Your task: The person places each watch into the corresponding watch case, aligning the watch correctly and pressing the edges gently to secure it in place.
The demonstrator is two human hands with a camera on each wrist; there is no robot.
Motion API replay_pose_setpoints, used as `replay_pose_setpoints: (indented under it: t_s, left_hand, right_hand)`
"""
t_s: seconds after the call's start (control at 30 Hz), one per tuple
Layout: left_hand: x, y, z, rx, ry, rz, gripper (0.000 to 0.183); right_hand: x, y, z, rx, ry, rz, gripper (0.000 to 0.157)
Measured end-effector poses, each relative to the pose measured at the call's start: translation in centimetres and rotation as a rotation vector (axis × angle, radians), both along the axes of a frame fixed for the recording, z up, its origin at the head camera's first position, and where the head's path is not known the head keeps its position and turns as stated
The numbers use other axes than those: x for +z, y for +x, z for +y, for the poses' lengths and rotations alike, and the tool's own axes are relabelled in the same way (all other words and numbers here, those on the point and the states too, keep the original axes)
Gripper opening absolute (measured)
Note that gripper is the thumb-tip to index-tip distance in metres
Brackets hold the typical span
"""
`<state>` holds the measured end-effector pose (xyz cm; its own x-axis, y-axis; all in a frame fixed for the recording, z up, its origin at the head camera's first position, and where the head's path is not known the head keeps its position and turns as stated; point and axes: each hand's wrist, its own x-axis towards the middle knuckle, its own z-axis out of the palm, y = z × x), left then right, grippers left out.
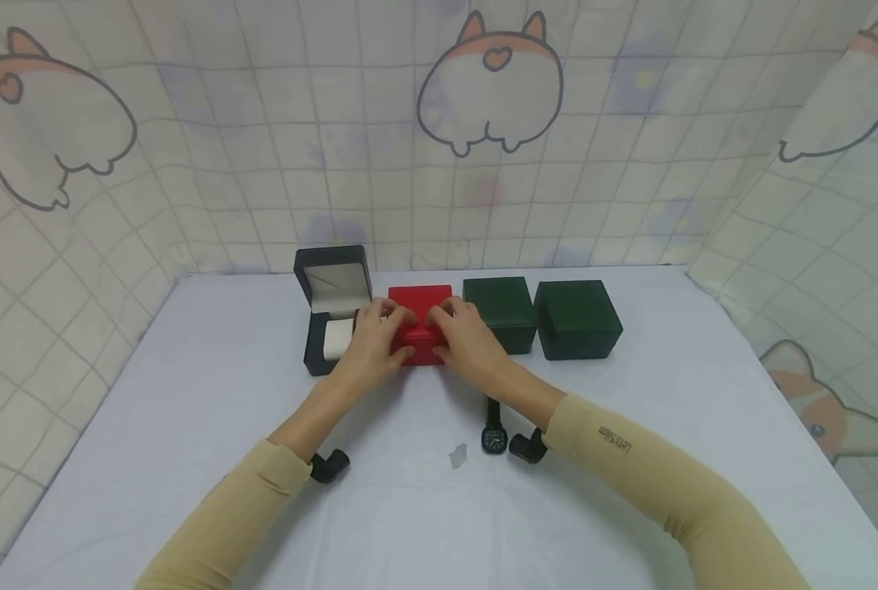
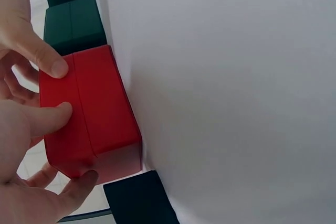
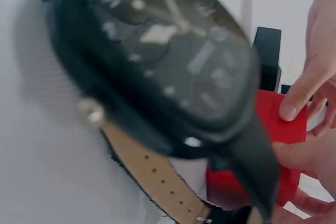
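The red box (image 1: 420,298) sits on the white tabletop (image 1: 188,377), lid closed, between an open black box (image 1: 314,342) on the person's left and two closed green boxes (image 1: 499,300) on the right. Both hands are on it at once. The left hand (image 1: 368,339) pinches its left side, with the thumb (image 2: 51,119) against the front face by the seam (image 2: 79,98) and bent fingers over the top and side. The right hand (image 1: 472,339) grips the right side in much the same way, its thumb also on the front near the seam. The open black box has its lid tilted up and a white cushion (image 1: 338,339) inside. Nearer the person, below the right forearm, a black watch (image 1: 493,439) lies face up; the right wrist view shows its strap is tan on the inside. A small grey patch (image 1: 458,456) is on the tabletop to the left of the watch. Beige sleeves (image 1: 630,459) cover both arms, and a checked cloth (image 1: 394,197) with cartoon animals hangs behind the row
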<state>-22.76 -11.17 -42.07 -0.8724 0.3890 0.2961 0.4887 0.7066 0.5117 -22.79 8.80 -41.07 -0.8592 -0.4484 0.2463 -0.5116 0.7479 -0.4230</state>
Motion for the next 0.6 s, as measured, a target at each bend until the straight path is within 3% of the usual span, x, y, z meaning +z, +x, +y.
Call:
replay_pose_setpoints:
  t_s: [0.37,0.6]
  left_hand:
    - [0.2,0.5,-0.5,-0.016,-0.064,0.008,0.040]
    - [0.4,1.0,-1.9,-0.007,-0.020,0.001,0.036]
  right_hand:
    - [1.2,1.6,1.3,0.013,-0.090,-0.024,0.040]
    - [1.8,2.7,2.7,0.019,-0.179,-0.045,0.030]
